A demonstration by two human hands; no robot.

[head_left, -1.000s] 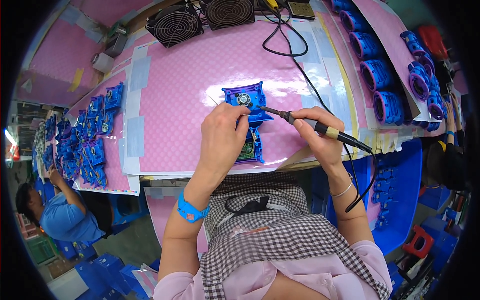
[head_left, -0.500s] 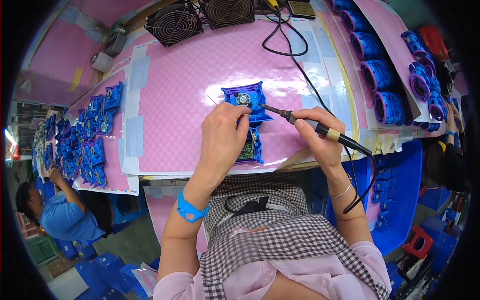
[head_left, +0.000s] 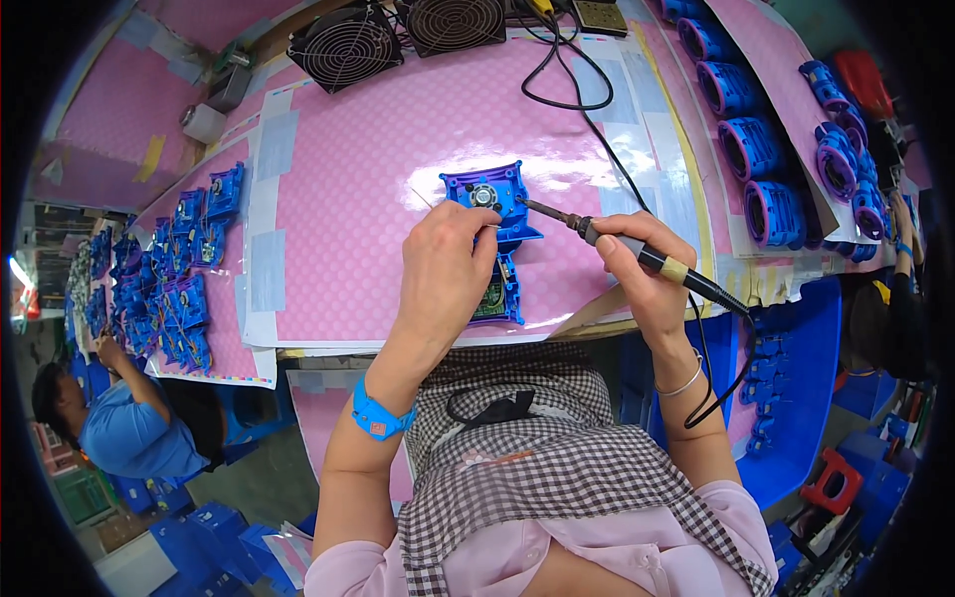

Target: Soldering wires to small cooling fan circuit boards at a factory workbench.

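Note:
On the pink table sheet lies a blue plastic housing (head_left: pixel 510 187) with a round speaker-like part (head_left: pixel 484 197) in it. A second blue half with a green circuit board (head_left: pixel 492 298) adjoins it on the near side. My left hand (head_left: pixel 445 254) is closed in a pinch at the housing's near left, on a thin strand of solder wire (head_left: pixel 422 198); its fingers cover part of the housing. My right hand (head_left: pixel 652 269) grips a soldering iron (head_left: pixel 629 251) by its dark handle. The iron's tip is at the housing's right side; whether it touches cannot be told.
Two black fans (head_left: pixel 345 47) stand at the back, near a black cable (head_left: pixel 587 106). Blue housings with wires (head_left: pixel 179 308) crowd the left side; blue round housings (head_left: pixel 751 147) line the right. A blue bin (head_left: pixel 796 398) is at lower right. A person in blue (head_left: pixel 139 428) sits at left.
My right hand has shifted slightly right, and the iron's tip has moved a little up along the housing's right side. My left hand stays almost where it was.

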